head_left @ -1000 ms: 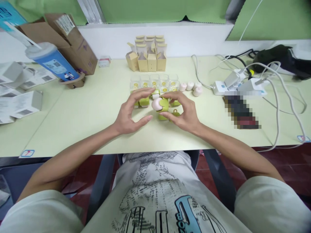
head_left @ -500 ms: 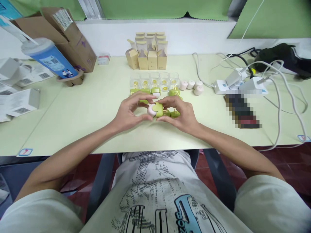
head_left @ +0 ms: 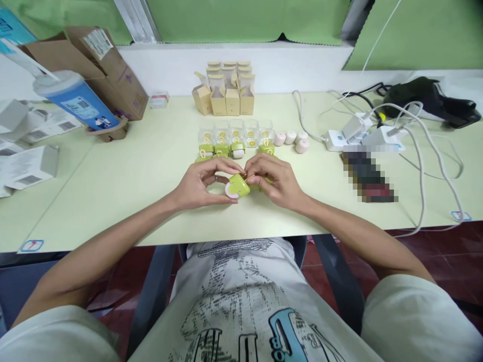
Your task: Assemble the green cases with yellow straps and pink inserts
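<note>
A small green case with a pink round front (head_left: 236, 187) sits between both hands near the table's front middle. My left hand (head_left: 202, 183) pinches it from the left, fingers curled. My right hand (head_left: 273, 181) grips its right side and top, fingers closed. Just behind the hands lie more green pieces (head_left: 222, 149) in a row, then a row of clear small cubes with yellow marks (head_left: 236, 131). Three pink round parts (head_left: 290, 139) lie to the right of them.
Several small tan cartons (head_left: 225, 93) stand at the back. A brown cardboard box (head_left: 94, 58) and a blue tube (head_left: 73, 98) are at back left, white boxes (head_left: 28, 166) at far left. A power strip, chargers and cables (head_left: 373, 136) fill the right side, with a black device (head_left: 426, 95) behind.
Both hands have closed in on the green case and drawn it nearer to the table's front edge. One second ago the left hand was open beside it.
</note>
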`<state>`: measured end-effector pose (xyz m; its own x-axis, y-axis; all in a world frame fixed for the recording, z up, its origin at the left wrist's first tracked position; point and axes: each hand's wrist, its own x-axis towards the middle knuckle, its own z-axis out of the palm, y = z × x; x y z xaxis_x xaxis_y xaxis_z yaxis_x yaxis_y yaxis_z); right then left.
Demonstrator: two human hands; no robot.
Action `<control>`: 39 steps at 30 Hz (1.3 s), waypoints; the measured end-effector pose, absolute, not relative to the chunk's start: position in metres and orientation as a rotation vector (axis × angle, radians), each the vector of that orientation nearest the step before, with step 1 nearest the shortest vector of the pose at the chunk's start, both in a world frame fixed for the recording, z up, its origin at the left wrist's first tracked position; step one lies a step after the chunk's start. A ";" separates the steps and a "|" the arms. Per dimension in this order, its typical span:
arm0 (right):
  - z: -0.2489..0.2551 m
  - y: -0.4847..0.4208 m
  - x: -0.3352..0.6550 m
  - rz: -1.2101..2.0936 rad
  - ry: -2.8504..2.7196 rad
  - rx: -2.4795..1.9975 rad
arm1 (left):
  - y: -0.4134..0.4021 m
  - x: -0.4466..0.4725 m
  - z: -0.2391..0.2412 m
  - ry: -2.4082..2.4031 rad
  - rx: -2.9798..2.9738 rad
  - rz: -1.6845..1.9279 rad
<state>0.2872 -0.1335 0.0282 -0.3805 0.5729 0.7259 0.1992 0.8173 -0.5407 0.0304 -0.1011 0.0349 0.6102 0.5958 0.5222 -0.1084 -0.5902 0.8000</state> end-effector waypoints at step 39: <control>0.035 -0.163 0.286 0.294 -2.198 -0.654 | -0.127 0.043 0.005 0.540 1.774 1.213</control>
